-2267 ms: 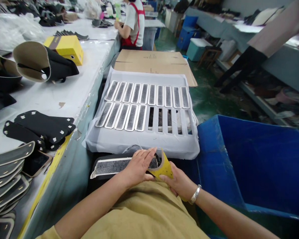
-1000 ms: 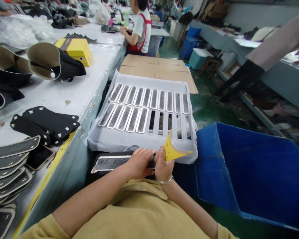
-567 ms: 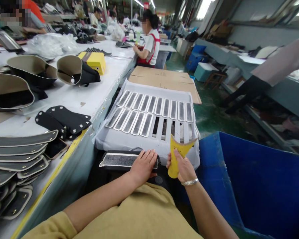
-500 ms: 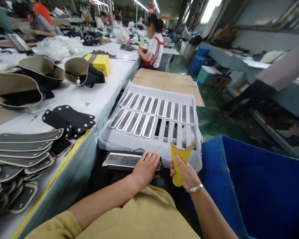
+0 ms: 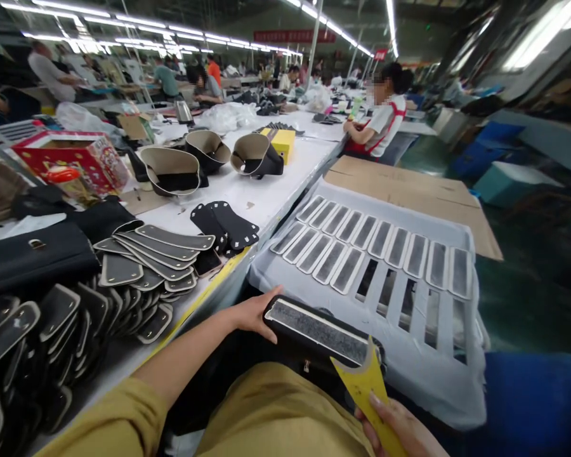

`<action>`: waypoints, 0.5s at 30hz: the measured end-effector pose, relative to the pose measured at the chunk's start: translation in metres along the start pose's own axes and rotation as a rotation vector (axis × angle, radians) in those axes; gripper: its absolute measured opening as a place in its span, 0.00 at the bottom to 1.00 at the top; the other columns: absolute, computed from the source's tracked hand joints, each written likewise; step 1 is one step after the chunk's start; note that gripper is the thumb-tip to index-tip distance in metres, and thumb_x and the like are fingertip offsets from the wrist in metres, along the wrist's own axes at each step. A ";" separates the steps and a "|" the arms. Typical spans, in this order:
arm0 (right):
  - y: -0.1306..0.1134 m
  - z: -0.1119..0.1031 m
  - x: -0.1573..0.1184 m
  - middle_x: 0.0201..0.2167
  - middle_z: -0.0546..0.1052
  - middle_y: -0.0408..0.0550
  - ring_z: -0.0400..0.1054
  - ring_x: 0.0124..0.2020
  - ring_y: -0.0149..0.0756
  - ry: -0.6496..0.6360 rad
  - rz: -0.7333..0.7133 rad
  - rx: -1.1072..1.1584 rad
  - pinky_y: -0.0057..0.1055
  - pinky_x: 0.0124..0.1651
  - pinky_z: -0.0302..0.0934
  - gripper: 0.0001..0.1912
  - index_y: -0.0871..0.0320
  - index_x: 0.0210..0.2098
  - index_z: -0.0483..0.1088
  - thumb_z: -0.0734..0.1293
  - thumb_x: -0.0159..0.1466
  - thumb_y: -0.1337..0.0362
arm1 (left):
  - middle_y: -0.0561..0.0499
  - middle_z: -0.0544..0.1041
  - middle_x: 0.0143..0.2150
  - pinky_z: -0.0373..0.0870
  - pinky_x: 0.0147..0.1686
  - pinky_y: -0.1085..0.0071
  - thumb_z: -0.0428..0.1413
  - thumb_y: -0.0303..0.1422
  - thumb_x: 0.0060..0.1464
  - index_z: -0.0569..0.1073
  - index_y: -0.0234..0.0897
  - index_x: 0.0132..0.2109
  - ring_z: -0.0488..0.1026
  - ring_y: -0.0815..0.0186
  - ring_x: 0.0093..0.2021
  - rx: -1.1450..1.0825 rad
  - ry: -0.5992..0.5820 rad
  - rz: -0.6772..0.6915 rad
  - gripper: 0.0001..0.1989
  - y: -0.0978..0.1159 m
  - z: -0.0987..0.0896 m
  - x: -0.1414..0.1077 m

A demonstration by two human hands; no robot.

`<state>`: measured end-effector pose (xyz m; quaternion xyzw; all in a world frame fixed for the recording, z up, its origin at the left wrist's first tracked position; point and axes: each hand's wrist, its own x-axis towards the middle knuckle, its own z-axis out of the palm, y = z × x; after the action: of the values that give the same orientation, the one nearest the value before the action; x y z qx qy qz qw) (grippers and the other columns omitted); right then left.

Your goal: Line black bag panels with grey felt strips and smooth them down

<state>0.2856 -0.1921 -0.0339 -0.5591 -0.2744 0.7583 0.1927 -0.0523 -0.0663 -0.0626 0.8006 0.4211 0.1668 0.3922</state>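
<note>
A black bag lies in front of my body, with a small metal clasp on its near side. On its upward face sits a long grey panel edged in white. My left hand grips the left end of the bag between thumb and fingers. Held in my right hand is a flat yellow scraper-like tool with a curved notch at its wide end. The notched end is over the right end of the panel; I cannot tell whether it touches.
White-edged grey panels lie in two rows on a slotted, cloth-covered rack. On the left table are stacked dark flaps, black pieces and open black bags. A blue bin stands right. A co-worker sits ahead.
My left hand has gone from resting on the panel's right part to its left end. The yellow tool has come nearer the panel's right end. The view has turned left.
</note>
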 end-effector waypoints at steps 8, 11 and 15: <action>-0.010 0.040 0.032 0.14 0.67 0.41 0.58 0.09 0.24 -0.117 0.097 -0.021 0.21 0.11 0.55 0.24 0.62 0.30 0.68 0.64 0.55 0.44 | 0.47 0.73 0.45 0.67 0.45 0.68 0.67 0.39 0.30 0.61 0.36 0.51 0.71 0.60 0.45 -0.183 0.131 0.121 0.39 -0.022 0.019 0.018; -0.016 0.051 0.042 0.15 0.68 0.42 0.58 0.10 0.24 -0.139 0.094 -0.019 0.21 0.12 0.55 0.24 0.63 0.30 0.67 0.64 0.55 0.44 | 0.46 0.74 0.43 0.68 0.42 0.69 0.66 0.37 0.33 0.63 0.35 0.48 0.73 0.59 0.42 -0.127 0.157 0.123 0.34 -0.029 0.021 0.021; -0.027 0.072 0.060 0.18 0.71 0.45 0.61 0.12 0.25 -0.185 0.094 -0.084 0.22 0.14 0.55 0.26 0.64 0.30 0.67 0.65 0.53 0.44 | 0.47 0.75 0.40 0.67 0.41 0.68 0.61 0.33 0.40 0.65 0.37 0.46 0.73 0.58 0.41 -0.078 0.196 0.062 0.24 -0.036 0.028 0.025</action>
<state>0.1984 -0.1496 -0.0445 -0.5066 -0.2962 0.8026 0.1072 -0.0405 -0.0481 -0.1094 0.7773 0.4255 0.2726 0.3747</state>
